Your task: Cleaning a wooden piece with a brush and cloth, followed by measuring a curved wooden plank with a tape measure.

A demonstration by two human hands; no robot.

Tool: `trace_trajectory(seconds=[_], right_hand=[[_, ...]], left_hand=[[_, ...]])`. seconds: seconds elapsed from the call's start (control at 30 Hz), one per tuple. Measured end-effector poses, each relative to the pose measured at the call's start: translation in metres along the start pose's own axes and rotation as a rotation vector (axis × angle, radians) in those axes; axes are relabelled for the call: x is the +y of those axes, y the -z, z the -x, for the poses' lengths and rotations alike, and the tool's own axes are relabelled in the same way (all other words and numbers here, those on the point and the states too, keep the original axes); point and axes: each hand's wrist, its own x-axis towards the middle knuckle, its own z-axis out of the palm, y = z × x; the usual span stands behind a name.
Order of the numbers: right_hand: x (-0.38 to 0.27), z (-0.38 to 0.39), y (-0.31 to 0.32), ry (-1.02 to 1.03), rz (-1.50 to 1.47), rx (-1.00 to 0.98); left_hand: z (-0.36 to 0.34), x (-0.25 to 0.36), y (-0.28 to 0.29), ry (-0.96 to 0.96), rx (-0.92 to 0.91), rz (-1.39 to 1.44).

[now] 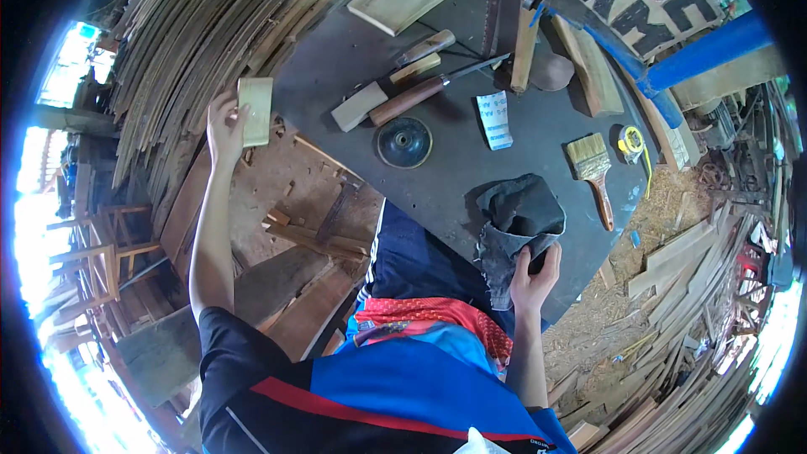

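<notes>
Wood block (255, 112): pale, flat and oblong, upright in the left hand, beyond the left side of the dark table (445, 185) and in front of the stacked boards (193, 42).
Left hand (224, 130): grasping the block by its left edge, thumb on the near face; the fingertips behind are hidden.
Block's handling: probably light enough for 1 hand, stiff, and hard to damage beyond dented corners; its smooth-looking faces could slide a little if dusty.
Block's best hold: the 2 long edges, or thumb and fingers across the middle, which should leave most of the broad face free.
Dark cloth (525, 206): bunched on the table near its front edge, with a deep fold on top and a frayed lower end.
Right hand (538, 277): holding the cloth at its lower right edge, thumb and fingers on the material; how tightly they press, I cannot tell.
Cloth's handling: likely light, limp and not slippery; loose threads could pull away at the ragged side.
Cloth's best hold: a gathered fold, rather than the fraying edge.
Right of the cloth: a brush (590, 164) and a yellow tape measure (630, 145), both apart from it.
</notes>
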Motion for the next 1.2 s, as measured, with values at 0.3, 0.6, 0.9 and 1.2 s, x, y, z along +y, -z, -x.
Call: trace_trajectory(seconds=[0.3, 0.6, 0.9, 1.2], right_hand=[[0.008, -0.002, -0.003, -0.021, 0.028, 0.002], [0.009, -0.001, -0.002, 0.051, 0.024, 0.051], [0.004, 0.001, 0.003, 0.022, -0.059, 0.033], [-0.003, -0.004, -0.004, -0.043, -0.064, 0.019]], left_hand=[[-0.115, 0.104, -0.045, -0.086, 0.018, -0.249], [-0.218, 0.238, -0.184, -0.469, -0.208, -0.388], [-0.282, 0.279, -0.289, -0.634, -0.315, -0.497], [-0.301, 0.275, -0.336, -0.963, -0.350, -0.504]])
